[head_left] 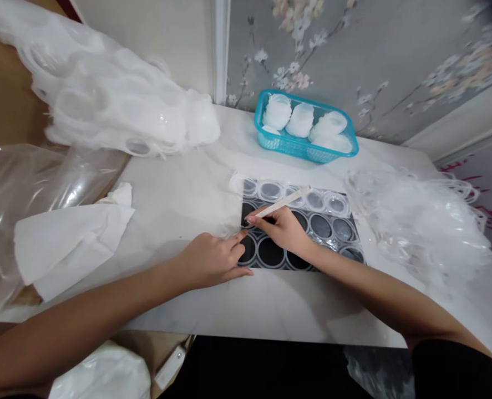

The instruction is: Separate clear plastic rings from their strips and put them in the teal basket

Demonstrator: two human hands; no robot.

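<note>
A black mat [271, 252] lies on the white table under a clear plastic sheet with rows of round raised rings [320, 225]. My right hand [289, 230] pinches a slim white pen-like tool [289, 199]. Its lower tip is at the left side of the mat, and its upper end slants up to the right. My left hand [218, 259] rests at the mat's left edge, index finger and thumb stretched out and the other fingers partly bent. That index fingertip is just below the tool's tip. Part of the ring rows is hidden beneath my right hand.
A blue basket [306, 149] behind the mat holds stacks of white round pieces. Piled clear plastic cut-out sheets [424, 221] lie at the right. More translucent ringed sheets [116, 100] are heaped at the back left, with white paper [71, 244] and a clear bag [58, 177] nearer.
</note>
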